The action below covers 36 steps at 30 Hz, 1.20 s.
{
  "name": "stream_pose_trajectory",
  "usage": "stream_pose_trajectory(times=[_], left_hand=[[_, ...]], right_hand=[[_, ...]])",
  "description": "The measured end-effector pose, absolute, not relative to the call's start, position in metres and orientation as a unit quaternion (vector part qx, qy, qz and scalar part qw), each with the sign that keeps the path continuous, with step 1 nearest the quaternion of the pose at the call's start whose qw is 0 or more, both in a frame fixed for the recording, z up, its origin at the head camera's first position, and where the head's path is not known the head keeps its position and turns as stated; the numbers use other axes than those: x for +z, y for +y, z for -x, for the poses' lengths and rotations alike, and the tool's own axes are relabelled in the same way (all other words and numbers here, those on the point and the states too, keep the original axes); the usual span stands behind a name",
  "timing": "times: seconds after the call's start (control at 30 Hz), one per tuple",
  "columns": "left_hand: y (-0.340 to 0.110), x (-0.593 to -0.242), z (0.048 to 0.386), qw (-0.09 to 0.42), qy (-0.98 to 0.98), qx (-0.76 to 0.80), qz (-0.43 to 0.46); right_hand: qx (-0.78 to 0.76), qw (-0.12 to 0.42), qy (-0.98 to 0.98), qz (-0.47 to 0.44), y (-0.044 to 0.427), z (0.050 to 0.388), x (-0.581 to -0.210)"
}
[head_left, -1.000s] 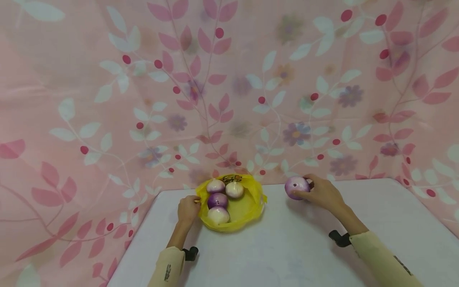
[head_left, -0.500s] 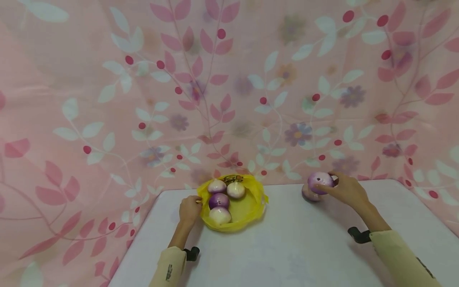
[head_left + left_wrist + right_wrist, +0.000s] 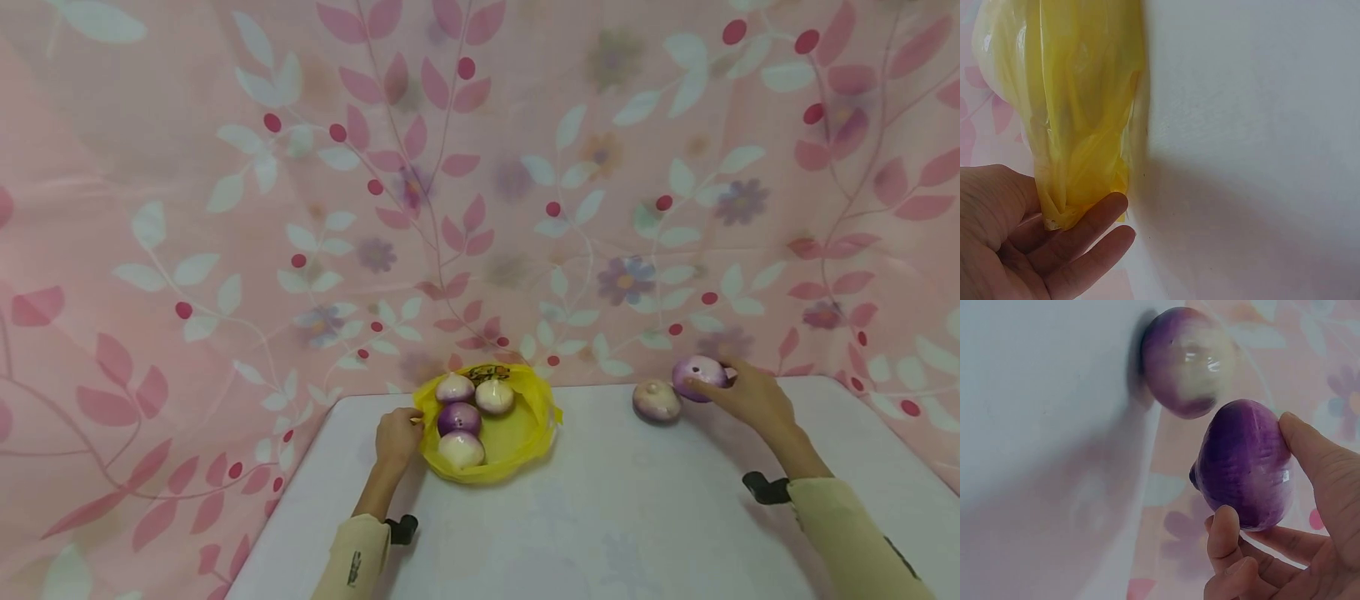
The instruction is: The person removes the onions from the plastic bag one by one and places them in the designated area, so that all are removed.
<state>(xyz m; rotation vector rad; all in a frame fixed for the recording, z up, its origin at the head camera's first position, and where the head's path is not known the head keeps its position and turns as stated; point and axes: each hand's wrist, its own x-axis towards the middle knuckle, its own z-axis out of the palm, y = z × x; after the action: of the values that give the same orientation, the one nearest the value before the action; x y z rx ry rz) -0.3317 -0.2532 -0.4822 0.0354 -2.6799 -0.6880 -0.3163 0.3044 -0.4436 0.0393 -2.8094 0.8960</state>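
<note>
My right hand (image 3: 750,400) grips a purple onion (image 3: 699,378) between thumb and fingers, held above the table's far right part. Just left of it, another onion (image 3: 657,402), paler with purple patches, rests on the table; the right wrist view shows this resting onion (image 3: 1186,362) beyond the held one (image 3: 1249,465). At the left, a yellow plastic bag (image 3: 487,477) lies with its mouth spread wide and several purple-and-white onions (image 3: 459,419) inside. My left hand (image 3: 397,437) pinches the bag's left edge; in the left wrist view its fingers (image 3: 1094,222) lie against the gathered yellow plastic (image 3: 1085,125).
The white table (image 3: 555,533) runs up to a pink floral cloth (image 3: 510,208) hanging behind its far edge. Both forearms wear black wrist mounts (image 3: 767,488) below beige sleeves.
My right hand has moved right with the held onion, past the onion on the table, which was hidden behind it and is now in full view. The left hand and bag stay put.
</note>
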Motion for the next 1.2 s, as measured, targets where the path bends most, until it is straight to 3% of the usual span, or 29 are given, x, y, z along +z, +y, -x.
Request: stream_pose_trajectory(times=[0.77,1.2], left_hand=[[-0.253,-0.483,0.331,0.188,-0.950,-0.247,-0.016],[-0.252,-0.480,0.328,0.182,-0.951,-0.248,-0.027]], right_hand=[[0.270,0.048,-0.961,0.045,0.326,0.315,-0.468],[0.251,0.055,-0.964,0.063,0.323,0.315,-0.462]])
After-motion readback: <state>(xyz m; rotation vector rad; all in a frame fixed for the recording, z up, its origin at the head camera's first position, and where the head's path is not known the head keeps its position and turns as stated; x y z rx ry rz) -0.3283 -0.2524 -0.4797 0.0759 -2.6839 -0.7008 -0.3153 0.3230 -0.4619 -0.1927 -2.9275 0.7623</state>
